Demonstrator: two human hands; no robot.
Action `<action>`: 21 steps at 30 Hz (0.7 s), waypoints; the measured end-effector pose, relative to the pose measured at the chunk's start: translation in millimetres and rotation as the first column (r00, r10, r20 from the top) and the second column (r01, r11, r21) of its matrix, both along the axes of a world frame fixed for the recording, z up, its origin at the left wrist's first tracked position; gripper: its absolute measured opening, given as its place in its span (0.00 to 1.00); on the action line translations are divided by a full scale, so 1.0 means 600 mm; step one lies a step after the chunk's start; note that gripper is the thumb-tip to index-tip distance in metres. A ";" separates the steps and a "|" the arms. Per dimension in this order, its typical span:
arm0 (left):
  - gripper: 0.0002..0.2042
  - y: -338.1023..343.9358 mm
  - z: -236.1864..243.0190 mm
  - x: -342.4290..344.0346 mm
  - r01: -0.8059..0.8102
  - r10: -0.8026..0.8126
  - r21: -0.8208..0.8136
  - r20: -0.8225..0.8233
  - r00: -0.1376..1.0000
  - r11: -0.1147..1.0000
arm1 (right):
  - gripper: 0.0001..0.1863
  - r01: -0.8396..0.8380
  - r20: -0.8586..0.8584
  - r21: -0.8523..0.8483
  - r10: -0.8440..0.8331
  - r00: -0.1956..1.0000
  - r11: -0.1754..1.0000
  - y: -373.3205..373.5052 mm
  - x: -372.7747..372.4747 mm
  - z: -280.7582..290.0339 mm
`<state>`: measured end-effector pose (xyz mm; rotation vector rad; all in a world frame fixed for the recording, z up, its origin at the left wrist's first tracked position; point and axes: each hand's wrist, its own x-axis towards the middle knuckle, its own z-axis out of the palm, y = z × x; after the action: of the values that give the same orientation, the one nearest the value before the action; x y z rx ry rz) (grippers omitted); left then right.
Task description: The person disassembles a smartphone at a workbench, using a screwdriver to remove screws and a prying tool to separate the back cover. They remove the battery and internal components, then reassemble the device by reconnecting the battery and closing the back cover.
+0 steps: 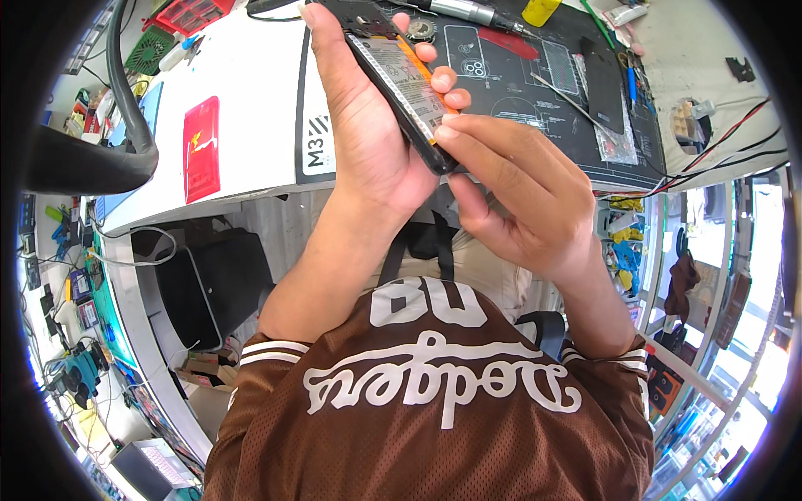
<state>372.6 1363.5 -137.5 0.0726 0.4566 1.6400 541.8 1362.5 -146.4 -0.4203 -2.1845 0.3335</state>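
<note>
An opened smartphone (pixel 407 79) lies tilted in my left hand (pixel 355 108), its back off and its silver battery with an orange edge exposed. The left thumb runs along one long side, while the fingertips curl over the opposite side. My right hand (pixel 526 179) pinches the phone's lower end, index and middle fingertips on the battery's bottom corner and thumb beneath. Whether a small part sits between those fingertips cannot be made out.
Under the phone is a dark work mat (pixel 510 92) holding an electric screwdriver (pixel 464 10), a thin metal tool (pixel 568 98) and a black phone back cover (pixel 606 92). A red phone cover (pixel 201 149) rests on the white tabletop at left, near a thick black lamp arm (pixel 125 92).
</note>
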 end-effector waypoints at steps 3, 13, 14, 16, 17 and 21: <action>0.34 0.008 -0.007 0.005 -0.072 0.067 -0.035 -0.128 0.989 0.997 | 0.22 0.004 0.065 -0.031 -0.002 0.998 1.000 0.000 0.003 0.008; 0.40 0.002 -0.016 0.019 -0.135 0.112 -0.033 -0.387 0.915 0.990 | 0.27 0.081 0.074 0.047 -0.084 0.994 0.996 0.002 -0.015 0.009; 0.41 0.001 -0.017 0.019 -0.138 0.110 -0.044 -0.390 0.914 0.989 | 0.26 0.101 0.071 0.048 -0.104 0.992 0.994 -0.002 -0.018 0.007; 0.41 0.000 -0.021 0.019 -0.144 0.107 -0.065 -0.397 0.912 0.987 | 0.26 0.134 0.070 0.043 -0.137 0.988 0.990 -0.009 -0.024 0.004; 0.42 0.000 -0.023 0.017 -0.144 0.108 -0.063 -0.395 0.912 0.988 | 0.26 0.147 0.072 0.038 -0.149 0.986 0.988 -0.012 -0.026 0.001; 0.43 -0.001 -0.029 0.012 -0.160 0.127 -0.055 -0.389 0.913 0.986 | 0.26 0.157 0.084 -0.003 -0.157 0.984 0.988 -0.019 -0.034 0.001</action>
<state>379.6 1362.9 -154.7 0.3074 0.8500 1.7526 521.4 1351.0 -146.0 -0.6180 -2.2151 0.2435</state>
